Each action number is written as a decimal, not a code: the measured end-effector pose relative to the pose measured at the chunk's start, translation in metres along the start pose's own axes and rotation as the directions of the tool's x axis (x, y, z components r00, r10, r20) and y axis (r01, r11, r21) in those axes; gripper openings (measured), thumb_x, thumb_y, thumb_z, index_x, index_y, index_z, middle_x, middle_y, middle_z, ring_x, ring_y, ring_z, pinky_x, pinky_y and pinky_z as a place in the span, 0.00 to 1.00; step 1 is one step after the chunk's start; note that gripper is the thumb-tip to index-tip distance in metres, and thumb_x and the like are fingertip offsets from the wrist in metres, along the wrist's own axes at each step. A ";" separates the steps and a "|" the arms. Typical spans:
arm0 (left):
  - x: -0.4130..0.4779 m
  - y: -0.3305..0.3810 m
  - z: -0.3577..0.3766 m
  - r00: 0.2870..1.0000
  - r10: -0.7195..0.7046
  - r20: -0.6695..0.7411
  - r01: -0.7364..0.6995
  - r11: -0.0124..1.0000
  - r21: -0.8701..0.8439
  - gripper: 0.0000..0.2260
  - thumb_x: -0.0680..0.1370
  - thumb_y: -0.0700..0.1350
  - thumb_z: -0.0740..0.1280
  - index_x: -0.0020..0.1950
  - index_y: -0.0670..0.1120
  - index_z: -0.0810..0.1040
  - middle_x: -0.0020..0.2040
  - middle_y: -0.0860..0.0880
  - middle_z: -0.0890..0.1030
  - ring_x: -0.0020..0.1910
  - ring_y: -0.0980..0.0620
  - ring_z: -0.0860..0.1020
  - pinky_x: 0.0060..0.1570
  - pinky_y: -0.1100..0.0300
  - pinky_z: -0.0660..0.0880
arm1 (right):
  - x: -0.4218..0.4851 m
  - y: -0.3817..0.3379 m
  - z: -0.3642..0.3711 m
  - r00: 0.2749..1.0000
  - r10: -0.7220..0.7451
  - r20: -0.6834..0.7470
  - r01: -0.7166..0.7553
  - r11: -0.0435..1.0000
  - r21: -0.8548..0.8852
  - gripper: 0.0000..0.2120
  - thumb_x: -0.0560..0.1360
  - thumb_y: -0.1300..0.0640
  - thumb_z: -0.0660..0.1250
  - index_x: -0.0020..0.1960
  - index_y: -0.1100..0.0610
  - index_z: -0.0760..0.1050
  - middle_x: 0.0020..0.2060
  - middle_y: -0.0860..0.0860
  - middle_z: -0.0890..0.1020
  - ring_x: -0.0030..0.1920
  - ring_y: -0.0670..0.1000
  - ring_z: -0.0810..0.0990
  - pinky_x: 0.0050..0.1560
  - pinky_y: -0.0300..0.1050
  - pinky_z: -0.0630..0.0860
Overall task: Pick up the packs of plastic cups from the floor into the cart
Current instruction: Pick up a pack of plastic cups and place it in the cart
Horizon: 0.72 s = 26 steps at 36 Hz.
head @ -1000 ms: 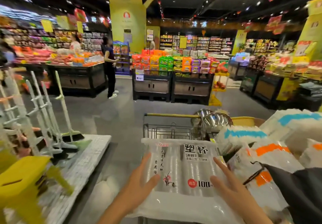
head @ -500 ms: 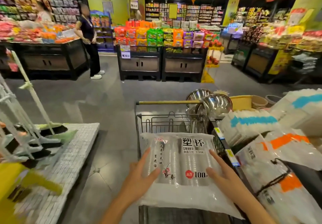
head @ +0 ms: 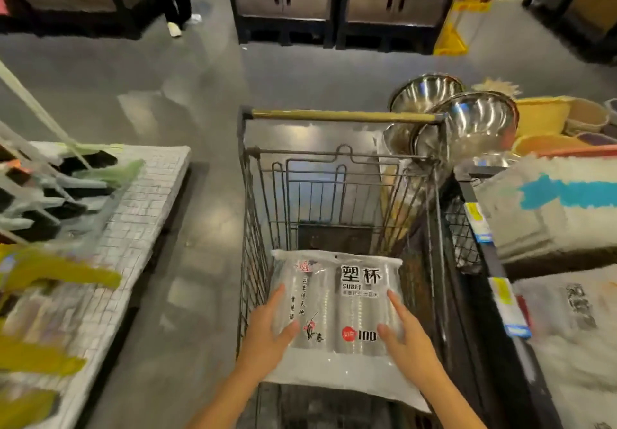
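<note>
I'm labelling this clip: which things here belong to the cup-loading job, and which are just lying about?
In the job:
pack of cups
left hand and right hand, holding the pack between them
cart, under the pack

Just about:
steel bowls
brooms
yellow tub
stacked packs on the shelf

Steel bowls [head: 474, 121] stand right, brooms [head: 123, 170] left, yellow sign [head: 450, 41] beyond.

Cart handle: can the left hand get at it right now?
Probably not: the left hand and right hand carry the pack of cups between them, and the cart handle lies beyond the open basket.
</note>
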<state>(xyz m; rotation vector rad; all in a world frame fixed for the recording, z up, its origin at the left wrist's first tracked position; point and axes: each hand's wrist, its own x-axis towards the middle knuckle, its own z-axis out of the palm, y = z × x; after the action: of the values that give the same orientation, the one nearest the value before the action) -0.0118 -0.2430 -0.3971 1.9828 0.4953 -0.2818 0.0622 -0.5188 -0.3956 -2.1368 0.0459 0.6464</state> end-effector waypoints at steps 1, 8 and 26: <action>0.011 -0.006 0.006 1.000 -0.012 -0.015 0.012 1.000 0.017 0.34 0.75 0.59 0.68 0.76 0.66 0.54 0.73 0.64 0.61 0.74 0.60 0.61 0.71 0.58 0.60 | 0.015 0.010 0.006 1.000 0.023 0.019 -0.023 1.000 -0.001 0.32 0.84 0.53 0.66 0.81 0.38 0.55 0.75 0.41 0.67 0.78 0.46 0.64 0.75 0.43 0.62; 0.086 -0.080 0.070 0.987 -0.160 -0.013 0.160 0.987 0.014 0.37 0.75 0.55 0.70 0.70 0.76 0.48 0.72 0.63 0.61 0.71 0.58 0.62 0.70 0.56 0.61 | 0.099 0.082 0.049 0.986 0.147 0.078 -0.151 0.987 0.056 0.31 0.85 0.58 0.63 0.83 0.40 0.56 0.79 0.38 0.59 0.80 0.43 0.54 0.83 0.54 0.54; 0.178 -0.157 0.127 0.932 -0.341 0.121 0.307 0.923 0.233 0.38 0.79 0.43 0.66 0.77 0.66 0.45 0.79 0.49 0.55 0.77 0.47 0.57 0.73 0.43 0.59 | 0.183 0.192 0.117 0.993 0.088 -0.074 -0.096 0.987 -0.125 0.36 0.82 0.63 0.66 0.81 0.40 0.53 0.82 0.42 0.59 0.79 0.39 0.56 0.78 0.39 0.56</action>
<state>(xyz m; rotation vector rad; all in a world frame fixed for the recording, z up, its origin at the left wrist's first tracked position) 0.0757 -0.2570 -0.6514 2.0546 0.7163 -0.7237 0.1194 -0.5114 -0.6799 -2.2916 0.1443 0.6453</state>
